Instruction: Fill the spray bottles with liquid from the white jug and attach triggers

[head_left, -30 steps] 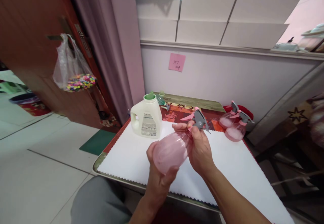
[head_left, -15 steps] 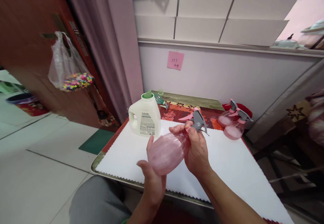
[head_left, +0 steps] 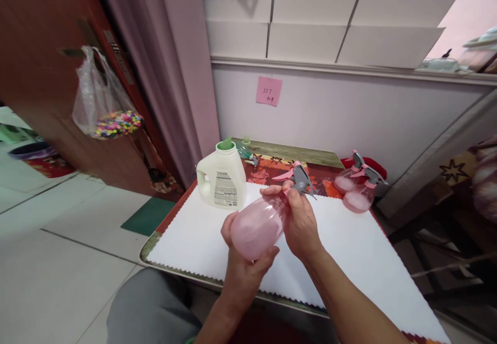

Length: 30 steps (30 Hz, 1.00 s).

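I hold a pink translucent spray bottle (head_left: 258,225) tilted over a white cloth (head_left: 341,251). My left hand (head_left: 243,263) cups the bottle's round base from below, fingers wrapped round it. My right hand (head_left: 301,219) grips the neck just under the grey and pink trigger head (head_left: 297,177), which points away to the upper right. Both hands are closed on the bottle, above the table's near middle.
A cream detergent jug with a green cap (head_left: 222,180) stands on the cloth's far left corner. Two more pink spray bottles (head_left: 359,191) stand at the far right. The patterned table (head_left: 272,167) meets a wall bearing a pink note (head_left: 268,91). A bag of coloured beads (head_left: 111,121) hangs left.
My left hand opened off the bottle's base half a second ago and has now closed under it again. The bottle stays tilted in about the same place.
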Available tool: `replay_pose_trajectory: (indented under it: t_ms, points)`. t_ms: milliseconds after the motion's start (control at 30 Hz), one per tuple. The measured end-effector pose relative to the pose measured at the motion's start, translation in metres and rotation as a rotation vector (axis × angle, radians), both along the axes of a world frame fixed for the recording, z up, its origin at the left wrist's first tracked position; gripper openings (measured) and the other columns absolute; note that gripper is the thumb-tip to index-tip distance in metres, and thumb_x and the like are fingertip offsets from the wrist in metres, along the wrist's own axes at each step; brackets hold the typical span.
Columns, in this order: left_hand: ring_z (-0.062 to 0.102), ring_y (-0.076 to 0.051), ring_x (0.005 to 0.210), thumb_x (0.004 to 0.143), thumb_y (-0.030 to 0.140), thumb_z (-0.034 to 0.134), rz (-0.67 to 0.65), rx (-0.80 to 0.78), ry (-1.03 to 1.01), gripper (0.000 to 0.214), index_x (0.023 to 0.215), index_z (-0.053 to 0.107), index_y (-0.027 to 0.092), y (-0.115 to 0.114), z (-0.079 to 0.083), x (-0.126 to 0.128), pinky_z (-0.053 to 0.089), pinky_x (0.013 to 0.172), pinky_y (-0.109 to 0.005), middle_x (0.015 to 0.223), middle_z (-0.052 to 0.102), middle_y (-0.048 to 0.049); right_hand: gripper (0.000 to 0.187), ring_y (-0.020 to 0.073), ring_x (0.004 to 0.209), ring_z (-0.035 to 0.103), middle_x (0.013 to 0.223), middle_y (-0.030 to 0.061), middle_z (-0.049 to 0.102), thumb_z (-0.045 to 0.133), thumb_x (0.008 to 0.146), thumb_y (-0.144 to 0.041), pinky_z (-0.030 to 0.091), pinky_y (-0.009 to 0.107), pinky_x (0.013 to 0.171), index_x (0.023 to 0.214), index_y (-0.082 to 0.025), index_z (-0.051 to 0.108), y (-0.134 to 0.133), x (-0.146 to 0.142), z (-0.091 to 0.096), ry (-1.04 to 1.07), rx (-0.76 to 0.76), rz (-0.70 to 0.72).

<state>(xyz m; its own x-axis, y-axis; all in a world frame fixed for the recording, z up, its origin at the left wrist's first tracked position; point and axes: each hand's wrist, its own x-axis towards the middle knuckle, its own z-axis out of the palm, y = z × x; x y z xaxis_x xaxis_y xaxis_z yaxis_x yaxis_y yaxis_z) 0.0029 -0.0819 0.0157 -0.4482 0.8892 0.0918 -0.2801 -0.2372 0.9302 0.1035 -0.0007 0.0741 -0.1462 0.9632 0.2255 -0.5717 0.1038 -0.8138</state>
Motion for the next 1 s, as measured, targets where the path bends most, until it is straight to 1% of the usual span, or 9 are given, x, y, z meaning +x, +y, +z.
replay_pose_trajectory:
  t_ms: [100, 200, 333, 433, 500, 600, 733, 867, 1000]
  points:
    - [0.058, -0.035, 0.125, 0.062, 0.036, 0.091, 0.368, 0.167, 0.489, 0.086, 0.136, 0.049, 0.022, 0.005, -0.004, 0.004, 0.053, 0.099, -0.048, 0.140, 0.053, -0.0173, 0.030, 0.0228, 0.098, 0.071, 0.092, 0.0024, 0.078, 0.066, 0.090, -0.054, 0.053, 0.039, 0.093, 0.094, -0.025, 0.060, -0.002, -0.004, 0.002, 0.089, -0.112, 0.032]
    - [0.054, -0.039, 0.131, 0.058, 0.050, 0.093, 0.374, 0.256, 0.665, 0.101, 0.143, 0.045, 0.024, 0.008, -0.012, 0.004, 0.050, 0.103, -0.052, 0.149, 0.044, -0.0210, 0.027, 0.0227, 0.091, 0.073, 0.084, -0.0003, 0.076, 0.067, 0.089, -0.051, 0.055, 0.043, 0.092, 0.090, -0.025, 0.061, -0.004, -0.005, 0.002, 0.193, -0.144, 0.038]
    - [0.052, -0.037, 0.135, 0.063, 0.083, 0.069, 0.099, 0.205, 0.158, 0.119, 0.159, 0.020, 0.032, 0.005, -0.005, 0.007, 0.048, 0.104, -0.053, 0.158, 0.038, -0.0195, 0.023, 0.0222, 0.091, 0.073, 0.080, -0.0015, 0.073, 0.067, 0.090, -0.047, 0.054, 0.047, 0.097, 0.088, -0.025, 0.060, -0.002, -0.002, -0.001, 0.205, -0.027, 0.013]
    - [0.069, -0.032, 0.108, 0.078, 0.089, 0.039, -0.202, -0.077, -0.365, 0.097, 0.152, 0.040, 0.027, 0.004, 0.010, 0.007, 0.058, 0.081, -0.044, 0.132, 0.066, -0.0180, 0.025, 0.0228, 0.092, 0.072, 0.080, -0.0004, 0.073, 0.069, 0.088, -0.049, 0.053, 0.049, 0.101, 0.088, -0.025, 0.060, 0.002, 0.003, -0.002, 0.145, 0.080, 0.000]
    - [0.070, -0.026, 0.069, 0.079, 0.090, 0.036, -0.417, -0.237, -0.409, 0.097, 0.138, 0.058, 0.016, 0.004, 0.016, 0.004, 0.051, 0.051, -0.032, 0.088, 0.075, -0.0144, 0.026, 0.0228, 0.091, 0.072, 0.081, 0.0001, 0.073, 0.070, 0.088, -0.049, 0.052, 0.049, 0.102, 0.089, -0.025, 0.061, 0.005, 0.006, -0.003, 0.107, 0.133, 0.016]
    - [0.046, -0.014, 0.040, 0.084, 0.085, 0.033, -0.507, -0.316, -0.240, 0.089, 0.118, 0.067, 0.010, 0.004, 0.015, 0.002, 0.028, 0.037, -0.022, 0.047, 0.054, -0.0018, 0.025, 0.0230, 0.093, 0.072, 0.084, 0.0010, 0.074, 0.067, 0.091, -0.049, 0.050, 0.049, 0.103, 0.092, -0.024, 0.060, 0.007, 0.009, -0.003, 0.040, 0.177, 0.037]
    - [0.056, -0.016, 0.059, 0.085, 0.066, 0.060, -0.195, -0.081, 0.021, 0.063, 0.122, 0.059, 0.015, 0.005, 0.004, 0.005, 0.044, 0.051, -0.026, 0.072, 0.064, -0.0045, 0.024, 0.0234, 0.099, 0.071, 0.093, 0.0038, 0.076, 0.062, 0.094, -0.048, 0.049, 0.045, 0.102, 0.094, -0.024, 0.059, 0.007, 0.010, -0.003, -0.048, 0.153, -0.026]
    - [0.061, -0.028, 0.114, 0.062, 0.039, 0.091, 0.218, 0.174, 0.494, 0.090, 0.137, 0.043, 0.024, 0.013, -0.011, 0.001, 0.053, 0.091, -0.041, 0.132, 0.056, -0.0136, 0.027, 0.0225, 0.097, 0.072, 0.092, 0.0032, 0.078, 0.064, 0.093, -0.050, 0.051, 0.041, 0.097, 0.093, -0.024, 0.059, 0.007, 0.007, -0.003, -0.015, 0.059, -0.042]
    - [0.060, -0.031, 0.117, 0.057, 0.029, 0.095, 0.346, 0.292, 0.765, 0.094, 0.136, 0.043, 0.024, 0.019, -0.022, -0.002, 0.050, 0.099, -0.047, 0.127, 0.056, -0.0129, 0.027, 0.0212, 0.095, 0.072, 0.088, 0.0006, 0.076, 0.063, 0.093, -0.051, 0.051, 0.041, 0.098, 0.095, -0.023, 0.063, 0.005, 0.001, -0.004, 0.060, 0.003, -0.061]
